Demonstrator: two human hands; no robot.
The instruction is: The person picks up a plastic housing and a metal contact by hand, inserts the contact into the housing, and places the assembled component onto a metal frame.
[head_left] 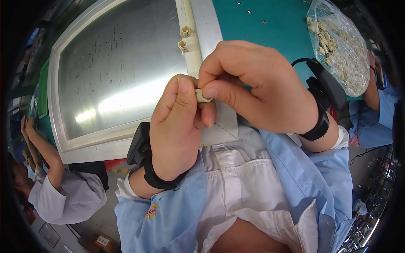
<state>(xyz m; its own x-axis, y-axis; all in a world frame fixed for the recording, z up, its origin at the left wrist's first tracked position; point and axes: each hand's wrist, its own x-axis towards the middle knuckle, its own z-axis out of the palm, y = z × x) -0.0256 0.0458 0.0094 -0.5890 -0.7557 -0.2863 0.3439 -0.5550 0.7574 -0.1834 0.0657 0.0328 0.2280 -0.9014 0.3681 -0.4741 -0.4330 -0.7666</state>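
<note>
A small cream plastic part (203, 96), short and rounded, is held between my two hands over the near right corner of a framed metal plate. My left hand (177, 126) is closed on it, thumb and fingers gripping its left side. From the right, my right hand (257, 86) pinches the same part with thumb and forefinger. The fingers hide much of it, so its full shape does not show. Two similar cream parts with notched rims, an upper one (185, 31) and a lower one (182, 46), sit on the frame's ledge beyond my hands.
The white-framed metal plate (126, 76) lies on a green table mat (270, 38). A clear plastic bag (339, 46) of many cream parts is at the far right. Small metal pieces (249, 11) lie on the mat. Other people (63, 185) sit at left and right.
</note>
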